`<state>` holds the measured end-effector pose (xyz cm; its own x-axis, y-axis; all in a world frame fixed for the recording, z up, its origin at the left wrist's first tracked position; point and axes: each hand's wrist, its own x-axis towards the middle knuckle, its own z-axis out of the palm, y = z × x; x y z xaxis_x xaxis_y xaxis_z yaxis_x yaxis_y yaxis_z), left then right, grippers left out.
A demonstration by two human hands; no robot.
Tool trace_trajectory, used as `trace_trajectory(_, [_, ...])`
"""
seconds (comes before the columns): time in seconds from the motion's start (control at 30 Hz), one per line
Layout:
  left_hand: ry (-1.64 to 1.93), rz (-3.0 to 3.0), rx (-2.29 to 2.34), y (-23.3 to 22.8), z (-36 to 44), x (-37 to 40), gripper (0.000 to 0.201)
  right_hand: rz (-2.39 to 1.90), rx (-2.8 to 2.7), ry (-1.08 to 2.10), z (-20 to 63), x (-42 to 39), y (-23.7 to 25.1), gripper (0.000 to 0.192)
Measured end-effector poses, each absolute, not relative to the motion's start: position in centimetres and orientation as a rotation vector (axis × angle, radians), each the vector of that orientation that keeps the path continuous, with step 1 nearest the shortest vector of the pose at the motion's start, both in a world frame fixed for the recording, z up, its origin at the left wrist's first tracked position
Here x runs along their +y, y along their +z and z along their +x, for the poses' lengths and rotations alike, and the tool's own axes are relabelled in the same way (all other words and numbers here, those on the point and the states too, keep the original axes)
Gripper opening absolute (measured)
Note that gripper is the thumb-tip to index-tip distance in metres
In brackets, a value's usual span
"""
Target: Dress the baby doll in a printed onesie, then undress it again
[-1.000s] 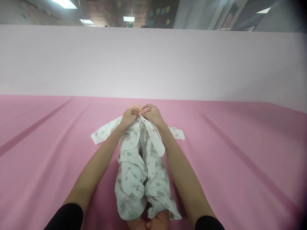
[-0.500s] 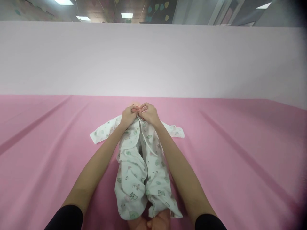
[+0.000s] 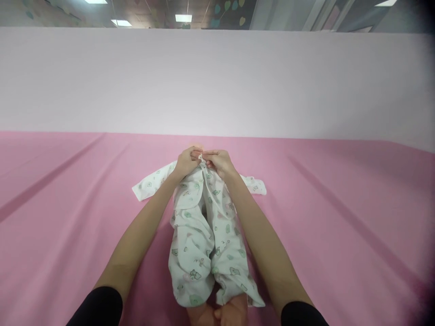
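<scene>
On the pink sheet [image 3: 340, 235], both the left hand [image 3: 185, 164] and right hand [image 3: 219, 163] pinch the romper [image 3: 200, 235] collar at frame centre; keep edges aligned, pull gently.

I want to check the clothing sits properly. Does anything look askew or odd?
The sleepsuit front gapes open below the neck, where both hands pinch it. Its sleeves lie flat, seemingly empty. The doll's feet stick out bare.

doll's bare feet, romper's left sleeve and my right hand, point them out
doll's bare feet [image 3: 219, 314], head view, on the heels at the bottom edge
romper's left sleeve [image 3: 149, 184], head view, mid-sleeve
right hand [image 3: 219, 164], head view, on the knuckles
</scene>
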<state>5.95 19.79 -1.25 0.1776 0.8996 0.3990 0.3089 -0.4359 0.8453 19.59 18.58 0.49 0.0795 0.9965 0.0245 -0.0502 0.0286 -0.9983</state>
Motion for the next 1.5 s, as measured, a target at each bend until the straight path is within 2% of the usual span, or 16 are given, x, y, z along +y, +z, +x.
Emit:
trace_trajectory(0.13, [1.113,1.924,1.041,0.7,5.2,18.4,0.046,-1.374,-1.473,0.929,20.1,17.5,1.5,0.009])
trace_trajectory(0.3, [0.93,2.015,1.226,3.8,3.8,16.1,0.028,-1.556,-1.904,0.703,20.0,14.1,4.4,0.02])
trace_trajectory(0.43, [0.635,2.213,1.309,5.0,3.5,14.7,0.015,-1.689,-2.05,0.619,19.2,12.6,5.6,0.011])
trace_trajectory(0.57, [0.495,2.379,1.39,5.0,4.0,13.9,0.023,-1.626,-2.06,0.753,20.0,13.2,5.3,0.002])
trace_trajectory(0.7, [0.527,2.402,1.469,4.1,4.7,14.2,0.026,-1.53,-1.987,0.899,21.5,14.0,4.7,0.007])
trace_trajectory(0.93, [0.598,2.289,1.269,3.7,4.7,14.7,0.023,-1.483,-1.914,1.028,22.0,13.6,5.1,0.021])
trace_trajectory(1.3, [0.694,1.833,1.159,3.4,4.7,15.0,0.008,-1.385,-1.866,1.149,22.5,13.5,5.2,0.01])
trace_trajectory(1.5, [0.839,1.636,1.045,3.2,4.6,15.3,0.017,-1.274,-1.788,1.279,22.9,13.5,5.0,0.006])
